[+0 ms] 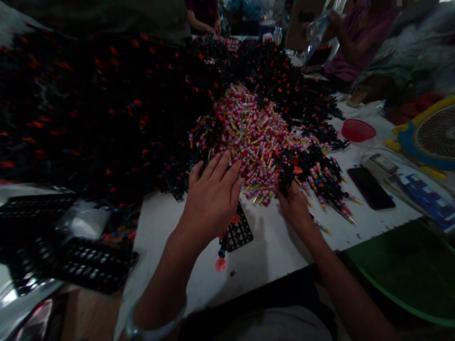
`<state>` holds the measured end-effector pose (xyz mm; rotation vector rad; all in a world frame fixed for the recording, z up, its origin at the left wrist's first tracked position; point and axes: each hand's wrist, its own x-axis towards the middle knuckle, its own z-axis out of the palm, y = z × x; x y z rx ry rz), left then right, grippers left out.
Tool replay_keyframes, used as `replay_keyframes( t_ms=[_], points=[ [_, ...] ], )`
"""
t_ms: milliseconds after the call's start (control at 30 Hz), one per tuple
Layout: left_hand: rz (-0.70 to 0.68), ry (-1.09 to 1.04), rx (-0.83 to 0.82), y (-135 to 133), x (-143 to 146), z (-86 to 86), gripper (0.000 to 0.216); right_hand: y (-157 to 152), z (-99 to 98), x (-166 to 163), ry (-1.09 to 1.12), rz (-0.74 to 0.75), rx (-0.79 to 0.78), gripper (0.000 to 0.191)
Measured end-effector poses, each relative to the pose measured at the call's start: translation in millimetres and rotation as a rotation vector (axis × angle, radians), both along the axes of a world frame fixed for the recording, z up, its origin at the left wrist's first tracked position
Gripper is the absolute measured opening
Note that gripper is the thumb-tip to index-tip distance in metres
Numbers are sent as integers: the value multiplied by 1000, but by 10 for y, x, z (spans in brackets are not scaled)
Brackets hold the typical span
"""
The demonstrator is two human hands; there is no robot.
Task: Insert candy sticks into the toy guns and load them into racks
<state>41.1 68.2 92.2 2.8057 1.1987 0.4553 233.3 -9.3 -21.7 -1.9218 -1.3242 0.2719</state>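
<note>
My left hand [213,199] is palm down with its fingers apart, resting at the near edge of a heap of small pink, red and yellow tubes [254,137]. Below it, partly covered, a black tray with a grid of holes [241,229] lies on the white table [199,293]. A dark stick-like piece with a pinkish-orange disc [221,264] pokes out under the palm. My right hand [295,206] is closed at the heap's right side, around a black plastic piece [287,175] with an orange disc; its fingertips are partly hidden.
Dark piles of black parts with orange tips [88,109] rise left and behind. Black trays [95,265] lie at lower left. On the right are a phone [371,188], a red basket [358,130] and a fan [435,135]. Two other people work across the table.
</note>
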Motion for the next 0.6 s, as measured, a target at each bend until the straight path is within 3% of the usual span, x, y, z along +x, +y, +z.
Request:
replay_keyframes(
  t_ms=[100,167,300,467,533,600],
  points=[
    [4,24,14,2,-2,0,46,122,-185,-495,401,181,-88,17],
    [5,30,20,1,-6,-6,46,213,-273,-667,495,202,-97,14],
    [-3,7,23,-9,-7,-18,48,295,-297,-798,314,226,-67,20],
    [-2,-7,16,-16,11,7,51,278,-167,-885,15,307,-203,25],
    [0,13,11,-15,10,17,46,224,-79,-746,-17,317,-196,25],
    [0,10,10,-16,1,20,44,110,22,-455,-113,177,-189,23]
  ],
)
